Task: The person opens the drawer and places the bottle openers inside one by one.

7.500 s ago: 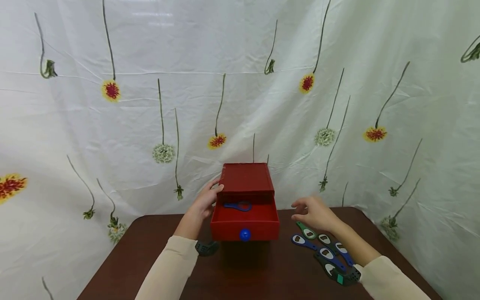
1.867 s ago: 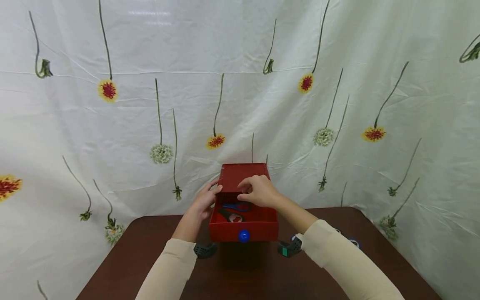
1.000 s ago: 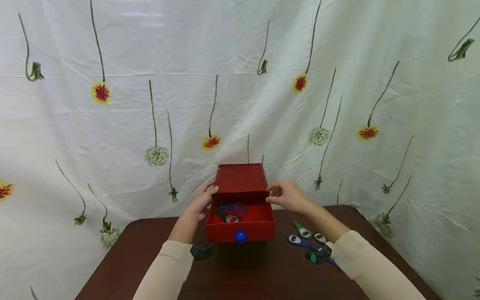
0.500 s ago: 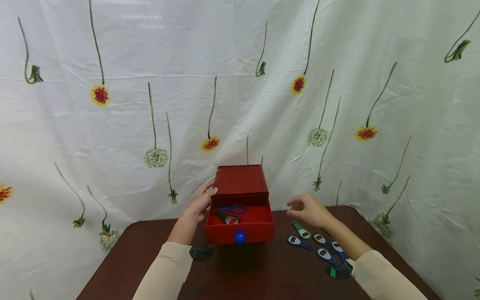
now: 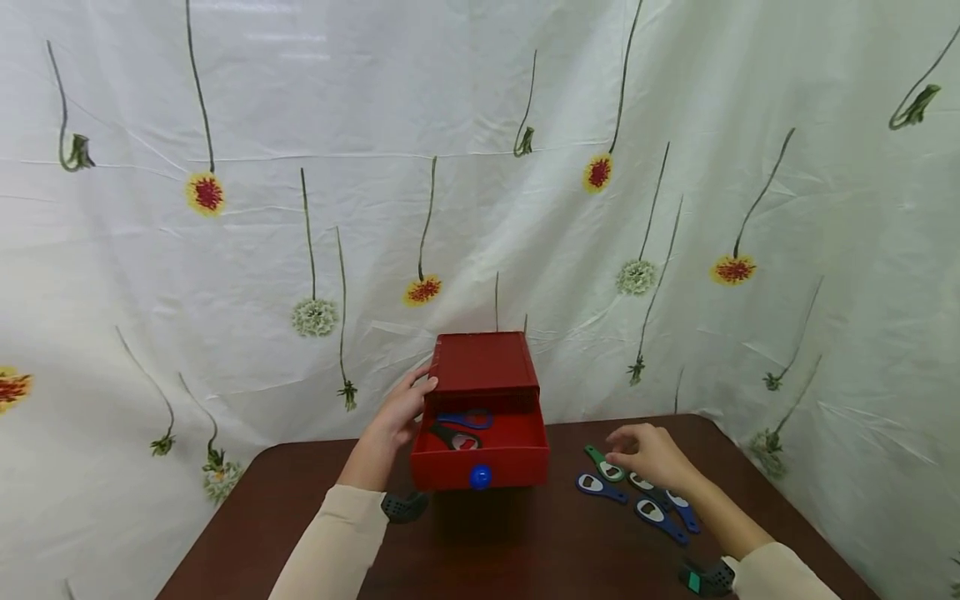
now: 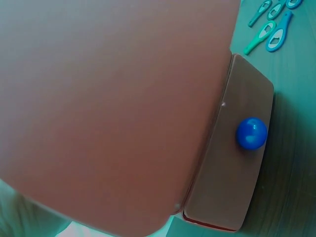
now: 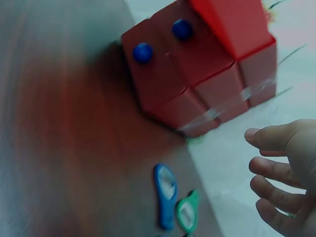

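Note:
A red drawer box (image 5: 483, 362) stands at the middle of the table, its top drawer (image 5: 517, 467) pulled out. Inside lie a blue bottle opener (image 5: 457, 419) and a black bottle opener (image 5: 444, 434). My left hand (image 5: 397, 417) rests against the box's left side, thumb at the upper front edge. My right hand (image 5: 652, 454) hovers with bent fingers, holding nothing, over the loose openers right of the box. Among these are a green bottle opener (image 5: 596, 456), a dark one (image 5: 658, 497) partly hidden by the hand, and several blue ones, including the leftmost blue bottle opener (image 5: 611, 493).
The drawer carries a blue knob (image 5: 481, 477); lower drawers with blue knobs (image 7: 142, 53) show in the right wrist view. Behind the dark wooden table (image 5: 315, 492) hangs a white flowered cloth (image 5: 360, 108).
A black bottle opener has joined the blue one in the drawer. My right hand was over the drawer, then moved back right, above the loose openers. My left hand stays on the box.

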